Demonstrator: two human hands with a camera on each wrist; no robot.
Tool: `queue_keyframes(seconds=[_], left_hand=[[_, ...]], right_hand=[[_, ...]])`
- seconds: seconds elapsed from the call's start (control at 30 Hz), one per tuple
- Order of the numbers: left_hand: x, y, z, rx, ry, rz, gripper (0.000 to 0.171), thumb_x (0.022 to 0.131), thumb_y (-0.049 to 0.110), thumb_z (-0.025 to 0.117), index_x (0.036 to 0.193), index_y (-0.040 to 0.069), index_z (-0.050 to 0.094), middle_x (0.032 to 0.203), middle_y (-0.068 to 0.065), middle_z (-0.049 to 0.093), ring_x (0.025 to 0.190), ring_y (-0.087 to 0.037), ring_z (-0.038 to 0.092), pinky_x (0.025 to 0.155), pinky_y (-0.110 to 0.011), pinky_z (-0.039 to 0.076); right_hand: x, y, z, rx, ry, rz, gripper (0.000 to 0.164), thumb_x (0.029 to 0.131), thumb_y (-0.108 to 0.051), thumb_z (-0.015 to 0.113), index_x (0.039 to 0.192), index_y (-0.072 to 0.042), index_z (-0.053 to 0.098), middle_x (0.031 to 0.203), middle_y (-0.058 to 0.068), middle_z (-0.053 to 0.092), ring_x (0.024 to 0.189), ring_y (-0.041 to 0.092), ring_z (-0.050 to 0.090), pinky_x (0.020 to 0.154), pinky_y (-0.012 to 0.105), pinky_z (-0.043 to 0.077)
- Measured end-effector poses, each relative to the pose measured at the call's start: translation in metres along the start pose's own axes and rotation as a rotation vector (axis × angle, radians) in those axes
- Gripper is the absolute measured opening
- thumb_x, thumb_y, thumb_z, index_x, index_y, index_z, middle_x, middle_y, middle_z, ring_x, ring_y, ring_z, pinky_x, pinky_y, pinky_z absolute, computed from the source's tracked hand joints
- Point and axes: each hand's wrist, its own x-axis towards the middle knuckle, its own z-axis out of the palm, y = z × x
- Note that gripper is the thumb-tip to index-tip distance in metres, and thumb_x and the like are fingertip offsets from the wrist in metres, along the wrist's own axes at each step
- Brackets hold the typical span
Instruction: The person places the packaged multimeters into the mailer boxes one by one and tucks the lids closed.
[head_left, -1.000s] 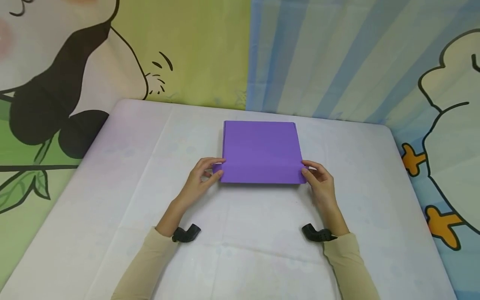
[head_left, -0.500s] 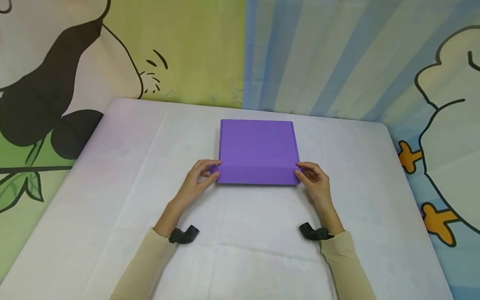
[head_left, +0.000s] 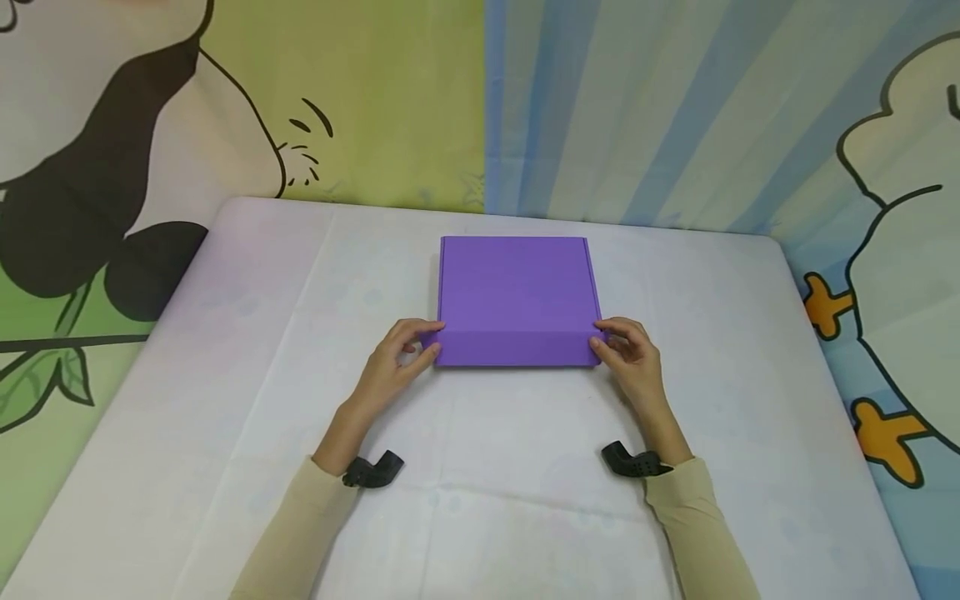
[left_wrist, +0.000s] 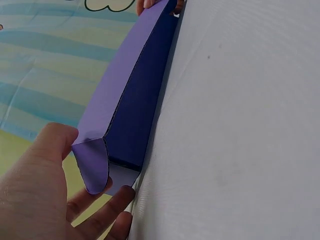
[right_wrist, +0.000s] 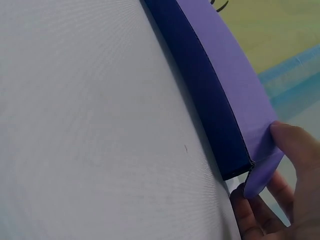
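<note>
A purple cardboard box [head_left: 517, 283] lies on the table, its lid's front flap [head_left: 517, 350] angled down toward me. At the front left corner my left hand [head_left: 386, 367] pinches the flap, with its thumb on the fold above a rounded side tab [left_wrist: 93, 165]. My right hand [head_left: 636, 367] pinches the opposite corner, its thumb on the flap by the other side tab [right_wrist: 262, 177]. Both wrist views show the flap standing out from the box's shaded, dark blue-looking front [left_wrist: 142, 100]. Whatever is inside the box is hidden.
A white cloth [head_left: 517, 517] covers the table, creased in places. Behind it hangs a printed backdrop [head_left: 405, 100] with cartoon animals. Black wrist cameras [head_left: 373, 470] sit at both cuffs of the beige sleeves [head_left: 296, 533].
The front flap has come down slightly and the shadow beneath it has narrowed. The side tabs stick out less, and both hands have drawn marginally closer together.
</note>
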Motion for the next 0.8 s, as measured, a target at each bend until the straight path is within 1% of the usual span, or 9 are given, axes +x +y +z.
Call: queue_keyframes(seconds=[0.2,0.33,0.4,0.47,0.57,0.63,0.73,0.8], left_hand=[[0.000,-0.001,0.001,0.017,-0.011,0.017,0.035,0.094,0.023,0.067,0.128,0.018,0.062,0.131,0.000,0.054,0.118,-0.018,0.052,0.092,-0.034,0.050],[0.001,-0.002,0.002,0.026,0.000,0.019,0.039,0.091,0.021,0.071,0.129,0.019,0.062,0.136,-0.002,0.046,0.116,-0.019,0.051,0.089,-0.035,0.048],[0.001,-0.002,0.004,0.022,0.013,0.027,0.042,0.088,0.019,0.074,0.128,0.019,0.062,0.137,-0.006,0.040,0.115,-0.021,0.049,0.087,-0.036,0.047],[0.001,-0.002,0.005,0.013,0.022,0.042,0.047,0.084,0.016,0.078,0.128,0.017,0.062,0.134,-0.009,0.038,0.114,-0.022,0.047,0.085,-0.037,0.046],[0.001,-0.002,0.006,0.007,0.027,0.065,0.054,0.079,0.014,0.083,0.128,0.015,0.061,0.128,-0.010,0.041,0.112,-0.023,0.047,0.085,-0.038,0.047],[0.000,-0.002,0.005,0.011,0.025,0.078,0.059,0.076,0.015,0.085,0.129,0.014,0.061,0.125,-0.008,0.046,0.111,-0.023,0.048,0.085,-0.039,0.047],[0.000,-0.001,0.004,0.015,0.025,0.093,0.062,0.073,0.017,0.087,0.129,0.015,0.060,0.123,-0.005,0.051,0.110,-0.022,0.051,0.087,-0.038,0.048],[0.000,-0.001,0.003,0.016,0.032,0.111,0.063,0.072,0.017,0.088,0.129,0.015,0.060,0.120,-0.004,0.055,0.107,-0.022,0.052,0.084,-0.036,0.048]], right_hand=[[0.001,0.018,-0.004,0.032,-0.021,-0.023,0.032,0.081,0.022,0.064,0.112,0.020,0.057,0.114,0.002,0.057,0.104,0.008,0.055,0.088,0.016,0.049],[0.001,0.022,-0.006,0.052,-0.024,-0.033,0.032,0.081,0.021,0.064,0.112,0.021,0.057,0.117,0.008,0.052,0.107,0.011,0.052,0.090,0.016,0.049],[0.001,0.021,-0.006,0.040,-0.018,-0.015,0.032,0.081,0.020,0.065,0.112,0.021,0.056,0.118,0.008,0.050,0.107,0.011,0.051,0.091,0.016,0.049],[0.001,0.021,-0.006,0.039,-0.017,0.002,0.032,0.081,0.021,0.064,0.113,0.021,0.056,0.118,0.006,0.049,0.107,0.010,0.050,0.091,0.016,0.048],[0.001,0.021,-0.006,0.016,-0.021,0.022,0.033,0.082,0.021,0.064,0.114,0.021,0.056,0.116,0.000,0.051,0.105,0.009,0.051,0.092,0.017,0.049],[0.001,0.021,-0.006,0.006,-0.028,0.022,0.034,0.081,0.021,0.064,0.114,0.021,0.056,0.114,-0.001,0.054,0.104,0.008,0.053,0.092,0.018,0.049],[0.001,0.020,-0.006,0.008,-0.038,0.007,0.035,0.080,0.023,0.064,0.114,0.020,0.056,0.112,-0.002,0.057,0.103,0.009,0.055,0.093,0.019,0.049],[0.001,0.019,-0.005,0.008,-0.051,-0.008,0.037,0.079,0.024,0.065,0.114,0.020,0.056,0.113,-0.002,0.058,0.103,0.009,0.056,0.094,0.020,0.049]])
